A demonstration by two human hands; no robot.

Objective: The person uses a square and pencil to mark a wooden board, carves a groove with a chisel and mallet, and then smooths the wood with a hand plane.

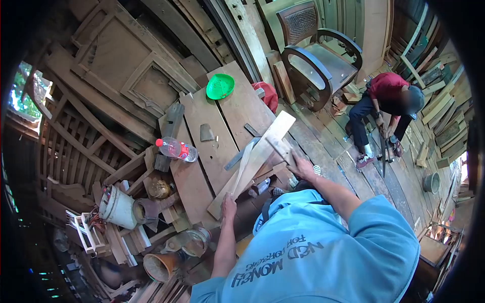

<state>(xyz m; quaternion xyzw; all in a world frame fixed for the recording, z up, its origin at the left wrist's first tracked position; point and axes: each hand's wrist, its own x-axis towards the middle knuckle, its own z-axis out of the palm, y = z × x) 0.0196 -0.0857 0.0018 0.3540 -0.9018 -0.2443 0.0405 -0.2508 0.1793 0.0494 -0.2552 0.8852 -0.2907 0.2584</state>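
My left hand (pixel 229 207) is closed round the near end of a thin, curved wooden strip (pixel 244 164), which lies along a pale wooden board (pixel 256 160). Toward the far end of that board, my right hand (pixel 303 167) is closed at a slim dark bar (pixel 278 150) lying across the wood; its kind is unclear. Beneath the board, a metal blade (pixel 235 160) sticks out over the bench, with a short dark bar (pixel 252 130) close by. A small flat grey-brown piece (pixel 207 133) rests on the wooden bench (pixel 199 174).
A bottle with a red cap (pixel 184 151) lies on the bench, and a green bowl (pixel 220 87) sits at its far end. To the right, a person in a red shirt (pixel 389 88) bends over near a wooden armchair (pixel 323 60). Buckets (pixel 117 207) and timber crowd the left.
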